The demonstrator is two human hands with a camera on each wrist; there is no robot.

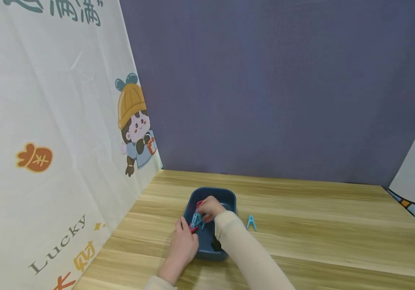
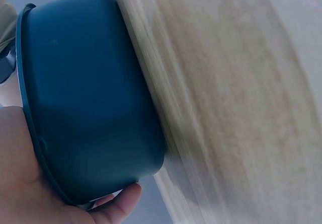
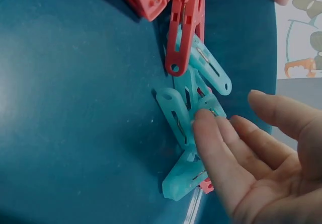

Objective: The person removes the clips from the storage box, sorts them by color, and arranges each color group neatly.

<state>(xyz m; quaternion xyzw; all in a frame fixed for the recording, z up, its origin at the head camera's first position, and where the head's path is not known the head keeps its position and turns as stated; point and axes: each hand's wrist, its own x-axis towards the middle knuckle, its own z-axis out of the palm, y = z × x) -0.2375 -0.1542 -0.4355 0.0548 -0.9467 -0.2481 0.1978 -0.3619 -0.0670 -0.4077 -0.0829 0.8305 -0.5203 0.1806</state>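
Observation:
A dark blue plastic tub [image 1: 225,193] stands on the wooden table. Inside lie several clothes pegs [image 1: 196,220], light blue pegs [image 3: 188,108] mixed with red pegs [image 3: 183,27]. My left hand [image 1: 183,245] grips the tub's near left side; in the left wrist view the palm [image 2: 30,194] lies against the rim and the thumb curls under the tub's wall [image 2: 85,93]. My right hand [image 1: 210,207] reaches into the tub, fingers [image 3: 231,133] stretched out, one fingertip touching a light blue peg. It holds nothing.
One light blue peg [image 1: 251,222] lies alone on the table just right of the tub. A printed white cloth [image 1: 48,141] hangs at the left and a purple backdrop [image 1: 283,88] stands behind. The table [image 1: 338,233] stretches bare to the right.

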